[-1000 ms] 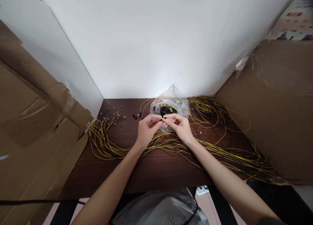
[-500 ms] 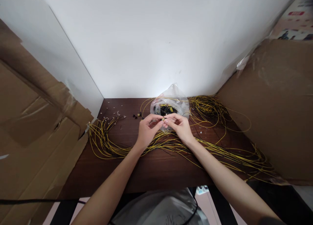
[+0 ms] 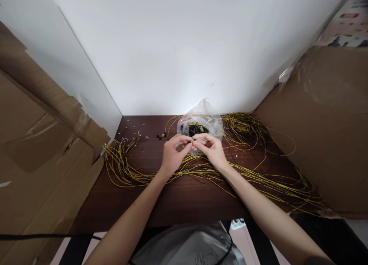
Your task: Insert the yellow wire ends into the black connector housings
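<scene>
Fingertips of my left hand point(image 3: 174, 153) and my right hand point(image 3: 212, 149) meet over the middle of the dark wooden table point(image 3: 161, 207). Between them they pinch a small black-and-yellow connector point(image 3: 192, 140), mostly covered by the fingers. Just behind my hands a clear plastic bag point(image 3: 214, 123) stands open, with black and yellow small parts point(image 3: 198, 127) inside. Under my wrists runs a long bundle of yellow and black wires point(image 3: 143, 177). A few black pieces point(image 3: 158, 137) and another black-and-yellow connector point(image 3: 164, 134) lie to the left of the bag.
A coil of yellow wire point(image 3: 244, 127) lies at the back right. Small white bits point(image 3: 139, 134) are scattered at the back left. Cardboard point(image 3: 43, 150) borders the left side and a cardboard box point(image 3: 316, 134) the right. A white wall point(image 3: 186, 58) closes the back.
My fingers have shifted only slightly around the small connector, and the left thumb sits a little lower. Everything on the table stays where it was.
</scene>
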The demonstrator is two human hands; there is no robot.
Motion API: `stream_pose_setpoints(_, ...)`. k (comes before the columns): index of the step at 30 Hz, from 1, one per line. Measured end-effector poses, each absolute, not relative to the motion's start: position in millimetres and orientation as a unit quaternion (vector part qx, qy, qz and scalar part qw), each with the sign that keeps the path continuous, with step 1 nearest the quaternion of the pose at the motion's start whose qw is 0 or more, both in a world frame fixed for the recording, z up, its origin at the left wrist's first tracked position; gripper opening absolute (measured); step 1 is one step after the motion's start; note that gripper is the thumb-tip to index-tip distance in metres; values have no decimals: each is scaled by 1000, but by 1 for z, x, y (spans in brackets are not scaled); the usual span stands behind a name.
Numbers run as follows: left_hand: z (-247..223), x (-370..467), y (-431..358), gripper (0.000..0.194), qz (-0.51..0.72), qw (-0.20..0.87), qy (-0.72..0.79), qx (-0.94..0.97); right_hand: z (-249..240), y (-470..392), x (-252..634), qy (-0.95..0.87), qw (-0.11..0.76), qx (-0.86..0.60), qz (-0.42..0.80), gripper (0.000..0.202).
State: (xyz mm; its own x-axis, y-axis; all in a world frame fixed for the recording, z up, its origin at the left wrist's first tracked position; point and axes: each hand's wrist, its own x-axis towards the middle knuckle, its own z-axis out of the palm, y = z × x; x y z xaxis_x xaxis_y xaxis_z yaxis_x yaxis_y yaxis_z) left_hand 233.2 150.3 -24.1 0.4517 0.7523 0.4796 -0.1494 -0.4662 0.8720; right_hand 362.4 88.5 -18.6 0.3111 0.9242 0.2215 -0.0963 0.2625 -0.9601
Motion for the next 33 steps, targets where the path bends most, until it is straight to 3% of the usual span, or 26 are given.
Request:
stream_pose_setpoints(5, -18, 231, 148, 11, 484, 369, 207, 766, -21, 88, 364, -451, 648, -474, 390, 24)
stream_pose_setpoints(12, -17, 229, 146, 11, 510, 339, 198, 765, -18, 90, 364, -448, 661, -453, 396, 20)
stream_pose_setpoints(24, -28, 230, 151, 12, 506, 393, 221, 736, -22, 90, 360, -428, 667, -432, 431, 25)
stream_pose_setpoints(33, -23, 233, 149, 14, 490, 454, 241, 704, -17, 90, 359, -428, 679, -452, 390, 22)
